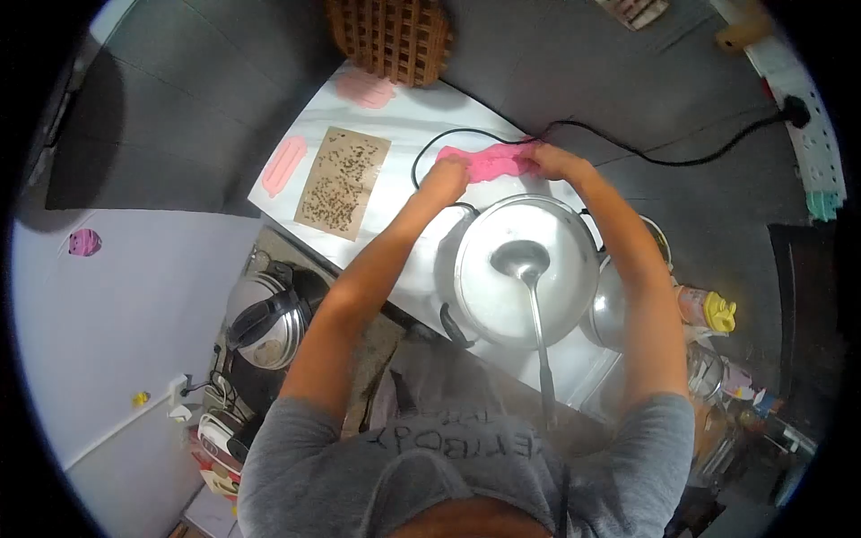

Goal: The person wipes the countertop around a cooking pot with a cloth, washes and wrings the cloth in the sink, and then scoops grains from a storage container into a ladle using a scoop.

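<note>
A pink cloth [489,163] lies spread on the white marbled counter behind a large round pot. My left hand [448,177] is closed on the cloth's left end. At its right end, my right hand [549,161] grips the cloth with bent fingers. The pot [526,314] looks pale inside, and a metal ladle [522,260] rests across it with its handle toward my body. A black cable runs close behind the cloth.
A speckled brown sheet [343,182] and pink mats [284,167] lie on the counter [408,125] at left. A woven basket [392,40] leans behind. Lower left is a pressure cooker [266,323]; a yellow-capped container [717,311] stands at right.
</note>
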`<state>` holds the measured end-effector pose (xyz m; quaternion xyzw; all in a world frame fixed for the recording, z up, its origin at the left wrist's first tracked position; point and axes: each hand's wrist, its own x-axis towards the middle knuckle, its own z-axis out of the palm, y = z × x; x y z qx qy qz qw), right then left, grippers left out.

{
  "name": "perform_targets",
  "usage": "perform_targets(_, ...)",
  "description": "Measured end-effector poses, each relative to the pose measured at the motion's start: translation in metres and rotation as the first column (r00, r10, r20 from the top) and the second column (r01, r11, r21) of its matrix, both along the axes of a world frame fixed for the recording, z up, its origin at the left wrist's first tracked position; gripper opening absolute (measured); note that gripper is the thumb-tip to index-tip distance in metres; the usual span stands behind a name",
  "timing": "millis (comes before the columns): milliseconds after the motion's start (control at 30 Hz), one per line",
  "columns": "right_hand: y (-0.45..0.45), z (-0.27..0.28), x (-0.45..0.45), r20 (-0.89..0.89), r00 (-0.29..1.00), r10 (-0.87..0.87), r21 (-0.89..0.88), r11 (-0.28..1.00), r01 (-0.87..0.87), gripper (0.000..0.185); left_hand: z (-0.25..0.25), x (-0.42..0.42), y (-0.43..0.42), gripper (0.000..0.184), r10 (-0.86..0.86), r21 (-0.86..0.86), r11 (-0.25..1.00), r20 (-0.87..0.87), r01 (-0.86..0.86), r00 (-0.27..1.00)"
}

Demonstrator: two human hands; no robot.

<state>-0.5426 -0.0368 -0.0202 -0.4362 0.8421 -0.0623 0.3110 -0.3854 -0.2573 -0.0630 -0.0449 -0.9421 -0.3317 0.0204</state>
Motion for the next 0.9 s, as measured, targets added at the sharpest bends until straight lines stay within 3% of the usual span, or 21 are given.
perform_targets(33, -0.004, -0.018, -0.010, -0.018, 0.996, 0.084, 0.014, 0.996, -0.084, 0.041, -0.013, -0.007, -0.001, 0.026, 0.002, -0.092, 0.996, 0.161, 0.013, 0.987)
perform_targets(133, -0.004, -0.030, -0.018, -0.035, 0.980, 0.198, 0.070, 0.978, -0.195, 0.041, -0.027, -0.007, -0.004, 0.029, -0.010, -0.141, 0.990, 0.021, 0.013, 1.000)
perform_targets(233, -0.007, -0.043, -0.020, 0.076, 0.994, 0.084, -0.005, 0.996, -0.083, 0.027, -0.027, -0.007, -0.003, 0.031, -0.042, -0.134, 0.990, 0.037, 0.047, 0.998)
perform_targets(300, -0.005, -0.052, -0.027, -0.048, 0.969, 0.241, 0.093, 0.967, -0.236, 0.028, -0.019, -0.009, -0.008, 0.029, -0.086, -0.172, 0.981, 0.029, 0.090, 0.996)
perform_targets(333, -0.006, -0.037, -0.020, -0.047, 0.969, 0.243, 0.094, 0.967, -0.238, 0.028, -0.004, -0.009, -0.011, 0.024, -0.045, -0.097, 0.994, 0.141, 0.059, 0.989)
perform_targets(400, 0.002, -0.005, -0.013, 0.136, 0.989, -0.061, -0.074, 0.995, 0.071, 0.027, 0.023, -0.014, -0.017, 0.020, 0.007, 0.042, 0.999, 0.353, -0.023, 0.936)
perform_targets(467, 0.013, -0.013, -0.033, 0.156, 0.987, -0.039, -0.097, 0.994, 0.055, 0.025, 0.031, -0.015, -0.030, 0.024, -0.027, 0.133, 0.991, 0.319, -0.017, 0.947)
perform_targets(533, 0.021, -0.008, -0.037, 0.424, 0.851, -0.311, -0.014, 0.937, 0.349, 0.022, 0.029, -0.022, -0.037, 0.027, -0.062, 0.238, 0.971, 0.228, 0.006, 0.972)
perform_targets(567, 0.026, -0.008, -0.032, 0.423, 0.848, -0.320, -0.013, 0.933, 0.359, 0.022, 0.028, -0.028, -0.037, 0.029, -0.021, 0.161, 0.986, 0.332, -0.035, 0.943)
perform_targets(600, 0.029, -0.008, -0.025, 0.288, 0.912, -0.290, -0.057, 0.946, 0.319, 0.026, 0.019, -0.026, -0.032, 0.029, -0.030, 0.160, 0.987, 0.331, -0.024, 0.943)
perform_targets(667, 0.029, -0.005, -0.018, -0.012, 0.974, -0.228, -0.136, 0.965, 0.225, 0.033, -0.001, -0.029, -0.026, 0.031, 0.193, -0.059, 0.981, 0.127, -0.187, 0.973)
perform_targets(733, 0.034, 0.011, -0.011, -0.027, 0.979, -0.201, -0.145, 0.970, 0.195, 0.038, 0.001, -0.022, -0.020, 0.034, 0.118, -0.055, 0.992, 0.061, -0.114, 0.991)
perform_targets(800, 0.046, 0.029, -0.002, 0.100, 0.970, -0.221, -0.176, 0.956, 0.236, 0.033, 0.000, -0.016, -0.014, 0.032, -0.139, -0.061, 0.989, -0.019, 0.137, 0.990)
perform_targets(900, 0.072, 0.041, 0.007, 0.058, 0.971, -0.233, -0.188, 0.953, 0.240, 0.032, -0.002, -0.002, -0.009, 0.032, -0.164, -0.062, 0.985, -0.069, 0.160, 0.984)
